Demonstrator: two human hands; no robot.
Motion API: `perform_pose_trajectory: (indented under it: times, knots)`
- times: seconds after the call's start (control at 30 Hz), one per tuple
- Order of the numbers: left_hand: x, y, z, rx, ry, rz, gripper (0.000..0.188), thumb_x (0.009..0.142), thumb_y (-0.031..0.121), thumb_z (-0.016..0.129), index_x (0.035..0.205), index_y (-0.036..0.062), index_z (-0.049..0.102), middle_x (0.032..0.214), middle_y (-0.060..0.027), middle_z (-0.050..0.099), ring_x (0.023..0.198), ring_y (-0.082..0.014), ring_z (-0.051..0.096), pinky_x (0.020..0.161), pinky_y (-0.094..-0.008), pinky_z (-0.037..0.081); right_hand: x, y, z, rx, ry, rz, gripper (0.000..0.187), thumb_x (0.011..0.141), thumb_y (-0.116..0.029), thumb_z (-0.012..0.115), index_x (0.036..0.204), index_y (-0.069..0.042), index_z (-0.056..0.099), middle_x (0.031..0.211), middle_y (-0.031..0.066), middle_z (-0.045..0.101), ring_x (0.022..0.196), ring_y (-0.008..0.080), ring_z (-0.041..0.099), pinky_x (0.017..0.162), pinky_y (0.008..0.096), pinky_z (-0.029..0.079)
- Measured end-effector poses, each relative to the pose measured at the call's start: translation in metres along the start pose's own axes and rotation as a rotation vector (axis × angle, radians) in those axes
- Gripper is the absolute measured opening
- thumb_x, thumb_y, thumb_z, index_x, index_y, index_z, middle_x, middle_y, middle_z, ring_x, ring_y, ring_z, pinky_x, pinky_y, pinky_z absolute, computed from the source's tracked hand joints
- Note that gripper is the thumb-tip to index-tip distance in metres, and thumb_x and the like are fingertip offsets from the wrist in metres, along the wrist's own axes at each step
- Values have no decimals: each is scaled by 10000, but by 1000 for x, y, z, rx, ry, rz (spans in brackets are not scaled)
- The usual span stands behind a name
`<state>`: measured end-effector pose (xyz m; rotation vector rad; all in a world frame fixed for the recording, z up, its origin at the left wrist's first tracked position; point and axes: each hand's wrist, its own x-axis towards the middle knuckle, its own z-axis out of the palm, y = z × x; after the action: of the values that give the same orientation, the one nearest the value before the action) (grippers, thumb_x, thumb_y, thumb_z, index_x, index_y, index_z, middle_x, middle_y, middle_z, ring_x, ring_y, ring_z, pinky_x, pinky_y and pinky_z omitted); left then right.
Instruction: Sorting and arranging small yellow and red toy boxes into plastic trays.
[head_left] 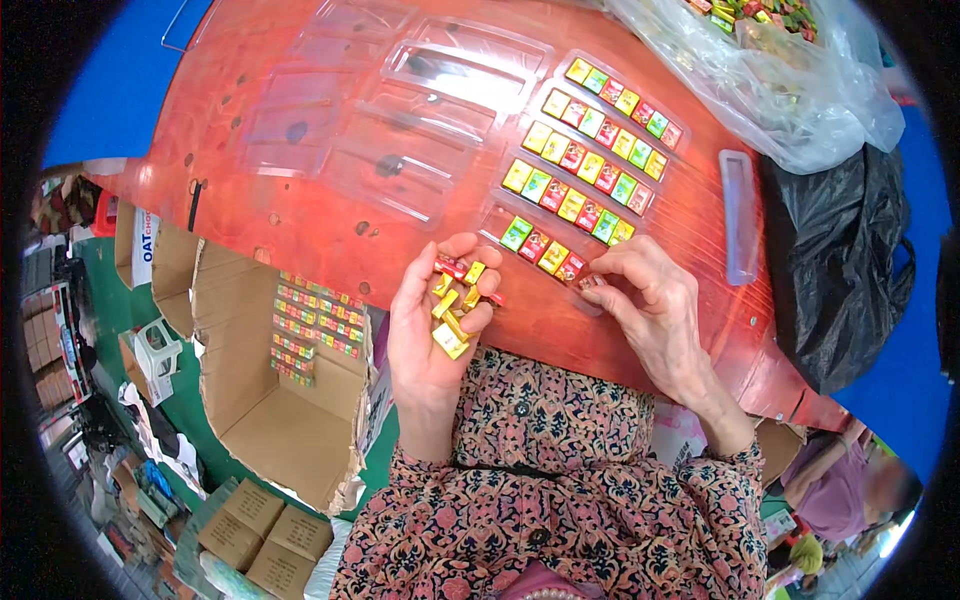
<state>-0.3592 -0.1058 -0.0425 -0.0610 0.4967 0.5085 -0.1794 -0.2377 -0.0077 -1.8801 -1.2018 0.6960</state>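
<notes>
My left hand [428, 330] is turned palm up, its fingers curled round several small wrapped candies [452, 338], mostly yellow with some red. Thumb and forefinger of my right hand [650, 305] are pinched on a small wrapped candy [591, 282], largely covered by the fingertips. They are at the right end of the nearest row of a clear plastic tray [497, 213]. That row holds green, red and yellow candies [552, 257] side by side. Farther rows of the tray carry more block-shaped candies [572, 203] in the same colours.
Clear trays [390, 165] without candies lie left on the red table [330, 225]. A clear strip [739, 215] lies at the right. Behind are a plastic bag of candies [770, 90] and a black bag [845, 270]. An open carton [285, 435] with candy-filled packs stands below left.
</notes>
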Motion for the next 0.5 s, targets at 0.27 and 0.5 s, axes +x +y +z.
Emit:
perform_pose_trajectory:
  times: [0.27, 0.5]
  knots:
    - [0, 0, -1, -48, 7, -23, 405, 996, 280, 355, 1155, -59, 508, 1081, -206, 504, 842, -207, 460, 475, -223, 441, 2, -3, -2, 280, -24, 85, 176, 783, 10, 654, 950, 15, 600, 851, 72, 605, 783, 170, 608, 684, 296, 494]
    - [-2, 2, 1, -203, -53, -96, 436, 998, 313, 335, 1169, -45, 515, 1143, -243, 562, 925, -298, 610, 576, -294, 542, 13, -20, 1, 872, -166, 443, 132, 856, 10, 593, 987, 12, 608, 944, 8, 602, 839, 85, 581, 742, 230, 487]
